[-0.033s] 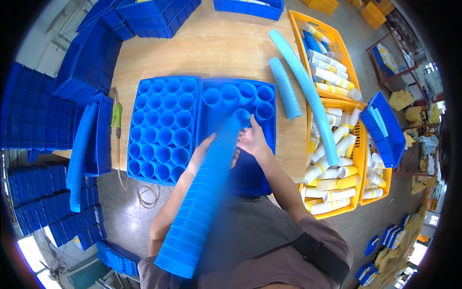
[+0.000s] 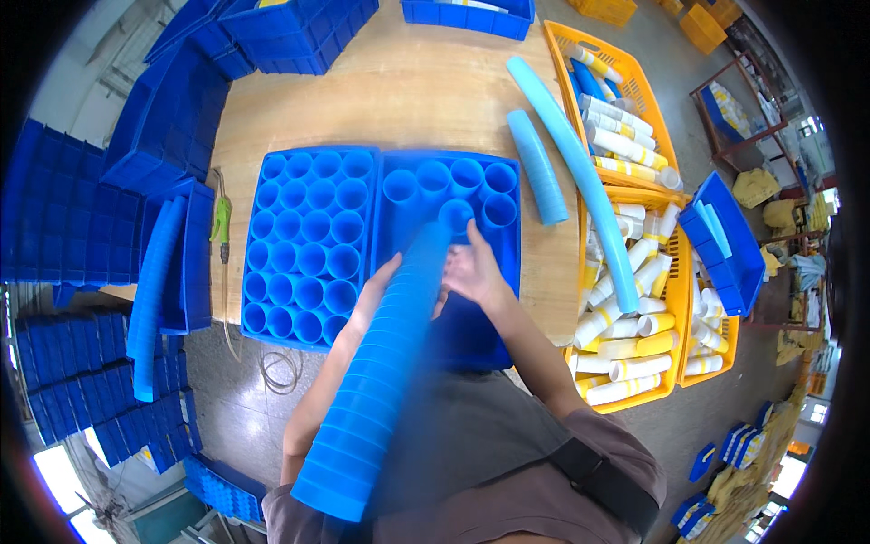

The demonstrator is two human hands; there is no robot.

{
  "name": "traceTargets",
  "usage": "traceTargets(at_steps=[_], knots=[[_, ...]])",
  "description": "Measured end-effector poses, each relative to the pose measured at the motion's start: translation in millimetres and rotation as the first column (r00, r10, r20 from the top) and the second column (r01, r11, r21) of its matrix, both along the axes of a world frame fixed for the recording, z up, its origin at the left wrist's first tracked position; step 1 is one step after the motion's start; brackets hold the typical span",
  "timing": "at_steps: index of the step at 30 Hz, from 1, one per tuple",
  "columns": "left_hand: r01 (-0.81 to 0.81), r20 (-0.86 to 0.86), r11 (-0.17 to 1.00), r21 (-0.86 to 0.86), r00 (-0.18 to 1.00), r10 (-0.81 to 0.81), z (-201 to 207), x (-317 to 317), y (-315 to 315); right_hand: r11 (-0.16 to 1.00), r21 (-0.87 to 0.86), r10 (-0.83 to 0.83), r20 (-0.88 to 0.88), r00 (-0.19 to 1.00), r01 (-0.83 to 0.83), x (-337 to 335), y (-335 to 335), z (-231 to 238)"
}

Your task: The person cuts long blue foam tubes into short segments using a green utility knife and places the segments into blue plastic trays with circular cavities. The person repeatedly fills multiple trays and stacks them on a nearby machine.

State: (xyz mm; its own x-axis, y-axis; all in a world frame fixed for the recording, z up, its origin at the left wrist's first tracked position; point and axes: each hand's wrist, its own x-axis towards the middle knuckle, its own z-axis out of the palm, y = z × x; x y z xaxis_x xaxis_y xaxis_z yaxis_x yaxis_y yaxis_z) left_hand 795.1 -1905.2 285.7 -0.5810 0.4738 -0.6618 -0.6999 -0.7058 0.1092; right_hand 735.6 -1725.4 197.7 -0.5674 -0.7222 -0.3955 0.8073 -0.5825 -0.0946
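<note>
A long stack of nested blue plastic cones (image 2: 367,390) slants from my waist up over the right-hand box, its wide end lowest. My left hand (image 2: 373,295) is wrapped round its upper part. At the stack's top end, my right hand (image 2: 473,267) closes on a single blue cone (image 2: 456,215), thumb along its side; part of its grip is hidden. This cone is in the right blue box (image 2: 510,313), below several upright cones (image 2: 434,175) along the far side. The left blue box (image 2: 372,218) is filled with rows of upright cones, mouths up.
Two light-blue cone stacks (image 2: 537,168) (image 2: 589,190) lie on the wooden table (image 2: 399,91) at right. Beyond them stand yellow crates (image 2: 681,299) of white and yellow tubes. A green air gun (image 2: 220,220) and blue boxes (image 2: 168,118) are at left.
</note>
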Motion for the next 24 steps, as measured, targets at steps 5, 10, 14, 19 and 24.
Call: traceTargets(at_steps=[5,10,14,19,24], knots=[[0.072,-0.063,0.982,-0.173,0.994,-0.084,5.5,6.9,-22.1,0.986,0.134,0.131,-0.250,0.959,-0.099,5.1,-22.1,1.1],[0.040,-0.066,0.993,-0.111,0.997,-0.048,-1.9,14.0,-34.0,0.977,0.206,0.050,0.034,0.998,-0.056,9.4,-36.7,-3.4],[0.206,-0.098,0.945,-0.253,0.966,-0.237,-1.4,18.8,-45.1,0.974,0.217,0.100,-0.162,0.982,-0.063,6.5,-38.9,-8.5],[0.113,-0.042,0.968,-0.225,0.991,-0.126,9.0,23.8,-49.3,0.982,0.184,-0.048,0.048,0.998,0.038,0.6,-42.8,-9.9],[0.190,-0.059,0.946,-0.261,0.976,-0.212,20.5,31.0,-56.6,0.973,0.222,0.094,-0.128,0.987,-0.064,12.7,-54.3,-8.9]])
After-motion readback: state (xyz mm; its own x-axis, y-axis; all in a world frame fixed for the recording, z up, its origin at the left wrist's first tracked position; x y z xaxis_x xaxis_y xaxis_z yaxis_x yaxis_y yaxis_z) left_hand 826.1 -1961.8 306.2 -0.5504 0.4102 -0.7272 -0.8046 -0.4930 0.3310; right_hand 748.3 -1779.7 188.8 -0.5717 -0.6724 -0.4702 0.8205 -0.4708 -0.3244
